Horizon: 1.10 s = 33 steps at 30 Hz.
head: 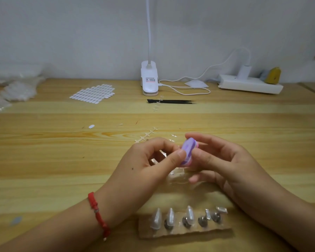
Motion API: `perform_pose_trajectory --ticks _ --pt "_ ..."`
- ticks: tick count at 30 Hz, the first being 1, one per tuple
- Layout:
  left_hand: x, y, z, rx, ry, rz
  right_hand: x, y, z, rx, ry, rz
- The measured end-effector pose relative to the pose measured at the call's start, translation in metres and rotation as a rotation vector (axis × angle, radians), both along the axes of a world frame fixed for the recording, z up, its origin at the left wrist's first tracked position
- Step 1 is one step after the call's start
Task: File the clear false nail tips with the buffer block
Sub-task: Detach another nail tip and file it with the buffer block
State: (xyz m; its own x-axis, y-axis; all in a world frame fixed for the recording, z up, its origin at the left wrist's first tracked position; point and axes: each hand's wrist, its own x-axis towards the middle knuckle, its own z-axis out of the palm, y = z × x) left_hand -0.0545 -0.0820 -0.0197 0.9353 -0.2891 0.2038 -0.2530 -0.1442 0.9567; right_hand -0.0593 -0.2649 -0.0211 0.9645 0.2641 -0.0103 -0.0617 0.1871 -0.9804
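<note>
Buffer block (188, 151) is showing lilac faces with a pink edge. I am reading the cord bracelet (98, 214) on my wrist as red. Surface (62, 160) is showing pale yellow-tan wood grain in streaks. Nail tips (171, 217) are appearing clear with grey glints. Tweezers (171, 101) black; lamp base (149, 78), power strip (249, 84) white.

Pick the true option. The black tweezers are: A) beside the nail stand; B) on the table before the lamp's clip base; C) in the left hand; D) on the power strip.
B: the black tweezers lie flat on the table, just in front of the white lamp base.
</note>
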Motion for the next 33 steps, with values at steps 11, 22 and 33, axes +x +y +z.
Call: perform_pose_trajectory --ticks 11,22,33 --pt "0.0029 0.0019 -0.001 -0.005 0.008 0.065 -0.0016 0.0009 0.0009 -0.079 -0.004 0.037" --pt "0.0036 0.0026 -0.0022 0.008 0.051 0.038 -0.0009 -0.0001 -0.0001 -0.058 -0.003 0.003" --pt "0.0017 0.003 -0.001 -0.012 0.048 0.055 -0.0014 0.0013 0.0003 -0.062 -0.01 -0.007"
